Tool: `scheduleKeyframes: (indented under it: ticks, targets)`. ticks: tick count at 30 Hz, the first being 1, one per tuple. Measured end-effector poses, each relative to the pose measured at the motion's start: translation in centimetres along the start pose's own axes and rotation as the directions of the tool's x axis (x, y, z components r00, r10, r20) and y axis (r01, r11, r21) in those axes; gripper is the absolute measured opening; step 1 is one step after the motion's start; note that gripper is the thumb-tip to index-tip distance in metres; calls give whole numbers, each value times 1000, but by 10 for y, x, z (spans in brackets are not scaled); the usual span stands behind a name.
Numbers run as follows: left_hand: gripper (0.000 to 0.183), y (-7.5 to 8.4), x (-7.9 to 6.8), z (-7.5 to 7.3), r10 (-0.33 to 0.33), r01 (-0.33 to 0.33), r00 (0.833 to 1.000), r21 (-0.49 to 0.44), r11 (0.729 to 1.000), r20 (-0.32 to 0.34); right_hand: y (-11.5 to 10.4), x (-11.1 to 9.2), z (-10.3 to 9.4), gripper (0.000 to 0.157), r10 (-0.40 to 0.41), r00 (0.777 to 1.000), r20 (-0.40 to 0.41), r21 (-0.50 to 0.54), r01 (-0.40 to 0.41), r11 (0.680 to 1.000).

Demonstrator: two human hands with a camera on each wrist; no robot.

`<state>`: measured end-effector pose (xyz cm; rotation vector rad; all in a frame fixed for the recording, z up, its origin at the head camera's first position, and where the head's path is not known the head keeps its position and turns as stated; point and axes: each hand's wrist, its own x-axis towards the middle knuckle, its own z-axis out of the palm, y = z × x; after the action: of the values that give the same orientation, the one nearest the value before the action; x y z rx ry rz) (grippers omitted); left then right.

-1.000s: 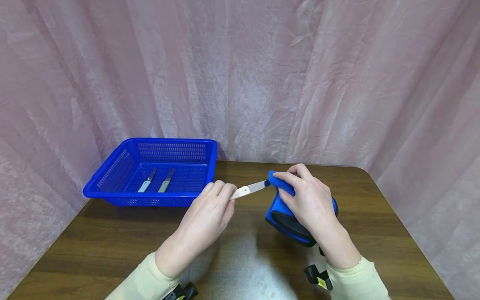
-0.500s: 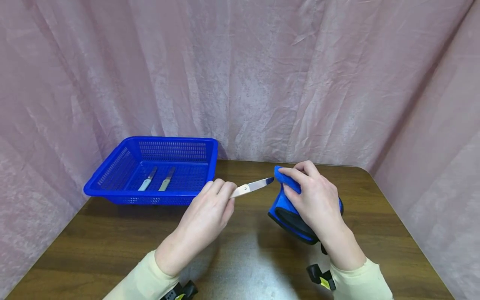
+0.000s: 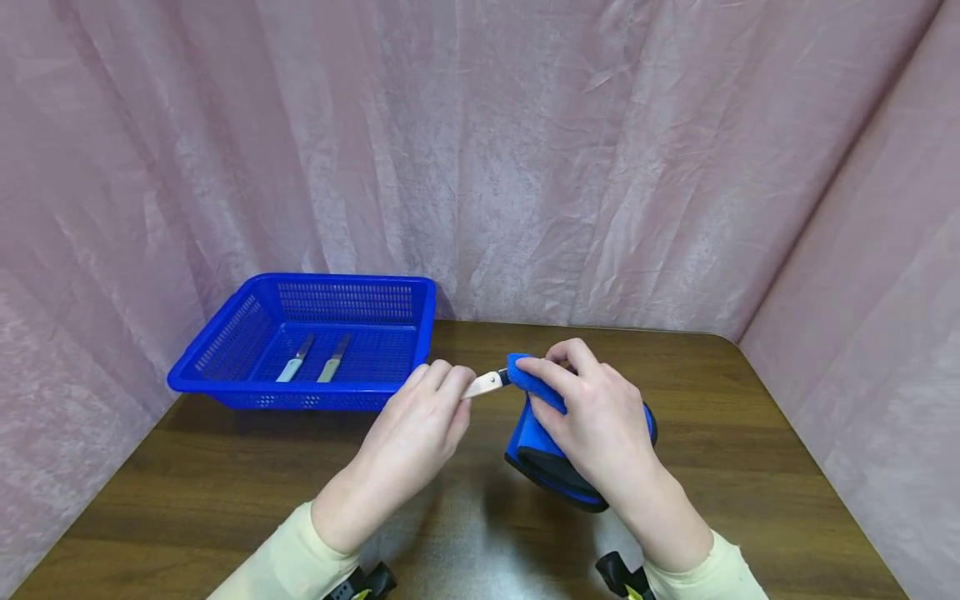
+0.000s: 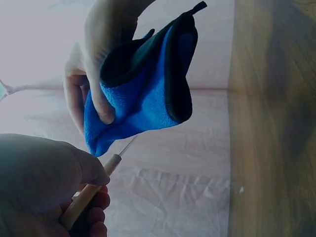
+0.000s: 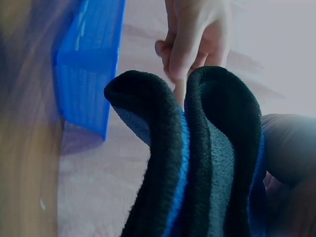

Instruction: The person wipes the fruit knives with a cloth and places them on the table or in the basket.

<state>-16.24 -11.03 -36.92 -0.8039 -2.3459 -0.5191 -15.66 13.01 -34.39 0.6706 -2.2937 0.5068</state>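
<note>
My left hand [image 3: 416, 421] grips the cream handle of a small knife [image 3: 483, 384], its blade pointing right. A blue cloth with black edging [image 3: 534, 433], folded over, hangs from my right hand [image 3: 600, 421], which pinches its upper corner around the blade. Most of the blade is hidden under the cloth in the head view. The left wrist view shows a thin strip of blade between the handle [image 4: 81, 205] and the cloth [image 4: 143, 103]. From the right wrist, dark cloth folds [image 5: 168, 163] cover much of the knife.
Left of my hands stands a blue plastic basket [image 3: 300, 389] on the brown wooden table [image 3: 720, 467]. Two knives, one with a pale blue handle [image 3: 288, 370] and one with a pale green handle [image 3: 327, 371], lie inside. A pink curtain [image 3: 510, 167] hangs behind the table.
My right hand moves right with the cloth, baring the blade's dark tip, then comes back left and covers the blade nearly to the handle. The left hand stays almost still.
</note>
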Motion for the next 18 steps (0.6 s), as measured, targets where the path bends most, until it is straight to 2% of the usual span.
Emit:
scheduleKeyframes:
  ticks: [11,18]
  targets:
    - [19,2,0,-1,29,-29,1000,-3,1000,-5,-5,-2,5,44,-24,999,34,10,24,1000]
    - [18,3,1,-2,41,-41,999,-3,999,-7,-2,-2,6,42,-32,999,23,7,32,999]
